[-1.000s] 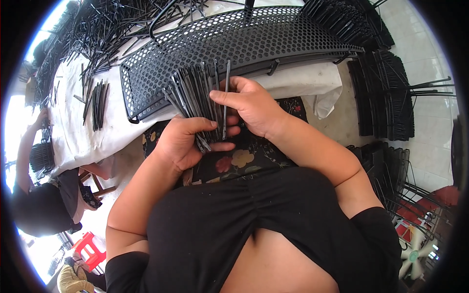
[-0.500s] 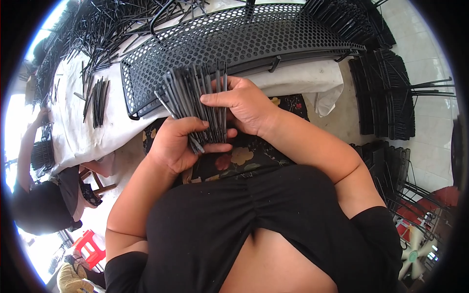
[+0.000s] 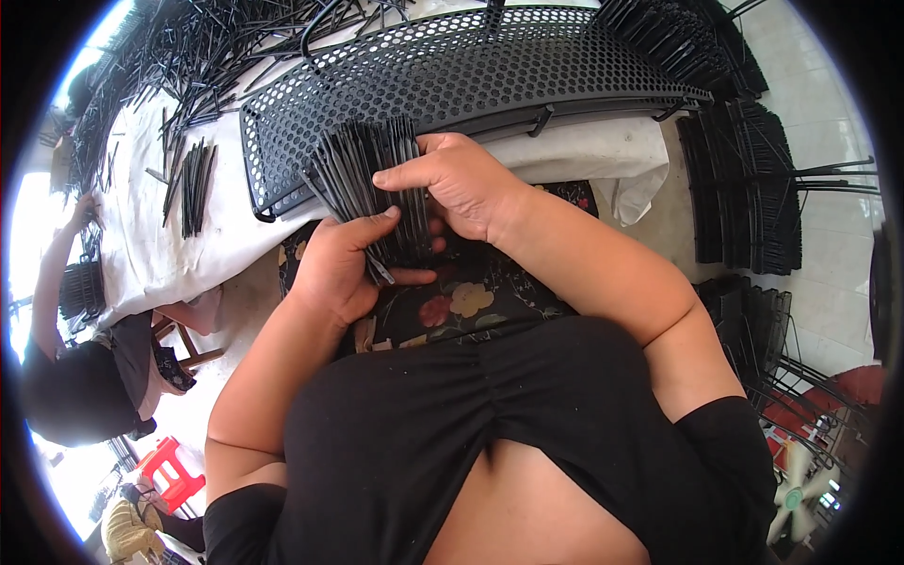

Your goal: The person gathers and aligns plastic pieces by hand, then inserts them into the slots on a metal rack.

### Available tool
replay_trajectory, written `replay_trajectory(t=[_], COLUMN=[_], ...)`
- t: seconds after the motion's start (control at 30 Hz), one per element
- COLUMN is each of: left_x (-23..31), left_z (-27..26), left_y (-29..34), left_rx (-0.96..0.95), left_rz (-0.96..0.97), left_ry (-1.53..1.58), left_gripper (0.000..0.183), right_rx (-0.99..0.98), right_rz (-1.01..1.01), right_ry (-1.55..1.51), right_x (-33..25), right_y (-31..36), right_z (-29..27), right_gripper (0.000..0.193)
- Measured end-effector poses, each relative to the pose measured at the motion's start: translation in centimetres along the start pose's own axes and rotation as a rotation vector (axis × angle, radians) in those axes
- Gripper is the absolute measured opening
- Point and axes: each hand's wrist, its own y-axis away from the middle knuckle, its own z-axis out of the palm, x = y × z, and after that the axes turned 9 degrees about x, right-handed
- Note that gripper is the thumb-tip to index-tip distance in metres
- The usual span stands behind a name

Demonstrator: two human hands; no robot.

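- Though covered all over in white, likely against scratching, clearly a bench (image 3: 141, 259), broad and bent by the lens.
- Set along the near edge of the bench: a black rack (image 3: 452, 80), perforated, probably laid flat there for steadiness.
- To the right of the bench: black stacks (image 3: 744, 188), packed tight side by side, presumably to save room.
- Over the far left of the bench: a pile (image 3: 212, 71) of black strips, lying every which way, apparently unsorted.
- Low in the middle, short of the bench: a patterned cloth (image 3: 471, 299), dark with flowers, perhaps worn to spare the clothing.
- In front of the rack, off the bench, between left hand (image 3: 341, 259) and right hand (image 3: 471, 193): a bunch (image 3: 363, 160) of black strips, spread at the far ends, gathered closer at the near ends. Cannot tell whether touching the rack.
- On the left: closed around the near ends, thumb across the front, likely to bear the weight. On the right: closed against the side, thumb likewise in front, probably to stop splaying.
- Left of the rack, on the bench: loose strips (image 3: 196, 188), roughly parallel, perhaps grouped for easy reach.
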Motion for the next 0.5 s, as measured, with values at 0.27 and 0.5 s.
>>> replay_trajectory(t=[0.27, 0.5], left_x=[-0.8, -1.8], left_z=[0.5, 0.2], left_y=[0.5, 0.6], left_rx=[0.026, 0.068], left_rz=[0.122, 0.178], left_ry=[-0.15, -0.178], left_gripper=[0.026, 0.026], right_rx=[0.149, 0.114], right_rz=[-0.432, -0.611], right_ry=[0.131, 0.374], right_x=[-0.4, -0.3], right_y=[1.3, 1.5], right_z=[-0.2, -1.6], right_gripper=[0.027, 0.03])
